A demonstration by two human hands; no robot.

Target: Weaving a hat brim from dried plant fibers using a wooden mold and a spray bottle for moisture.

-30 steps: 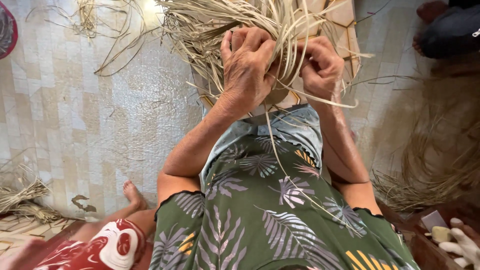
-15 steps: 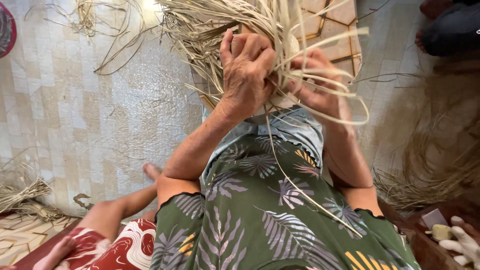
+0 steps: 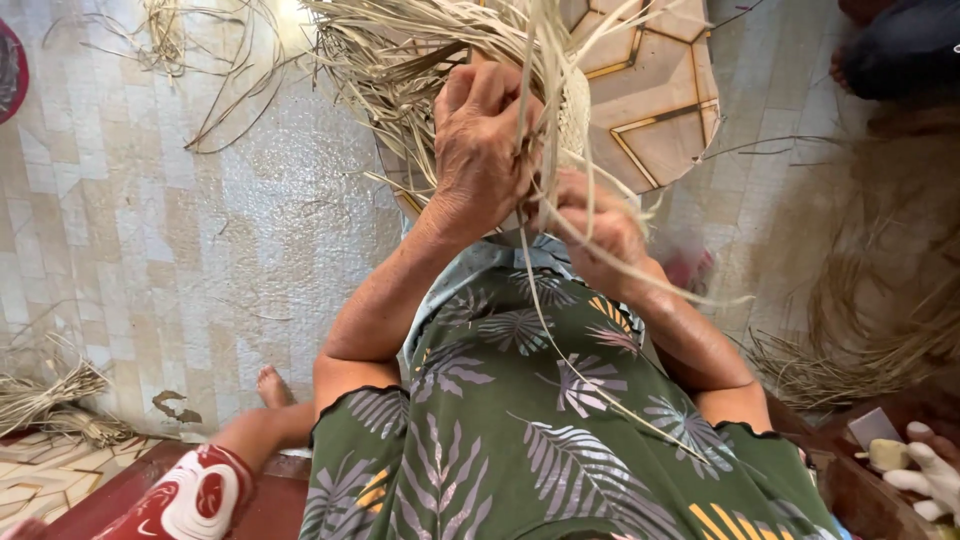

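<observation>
Pale dry straw strands (image 3: 440,50) fan loose, tangled, half-woven

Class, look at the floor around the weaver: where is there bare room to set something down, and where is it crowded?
Bare tiled floor lies between the loose strands at top left and the straw bundle at lower left. It is crowded where the left hand and right hand work the straw strips, and by the straw pile.

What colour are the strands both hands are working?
Pale straw-tan, dried strands, gripped by the left hand and right hand; head view.
</observation>
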